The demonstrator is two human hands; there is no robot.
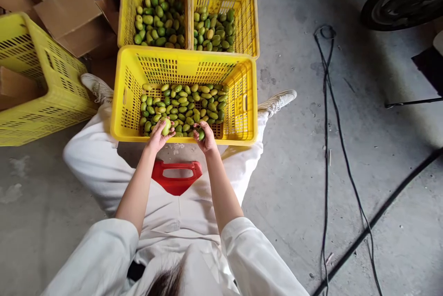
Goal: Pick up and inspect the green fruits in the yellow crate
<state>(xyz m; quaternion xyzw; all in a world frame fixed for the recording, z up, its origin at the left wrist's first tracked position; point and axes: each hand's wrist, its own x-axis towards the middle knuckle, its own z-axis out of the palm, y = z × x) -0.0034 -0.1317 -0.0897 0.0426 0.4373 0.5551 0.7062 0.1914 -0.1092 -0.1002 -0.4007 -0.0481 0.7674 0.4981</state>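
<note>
- Watching remotely: my left hand (159, 138), at the near crate's (187, 68) seven o'clock, cradles a pale fruit (166, 126)
- right hand (206, 139), five o'clock, grips a dark fruit (200, 134)
- crate close, likely easing reach

Looks like a storeroom or garage-type work area, can't tell which. Shows bare, scuffed concrete floor (287, 157), yellow slatted crates (185, 140) of green fruit (182, 100), cardboard boxes (71, 17) heaped at upper left, black cables (326, 102) lying loose and a wheel (408, 1) at upper right.
</note>
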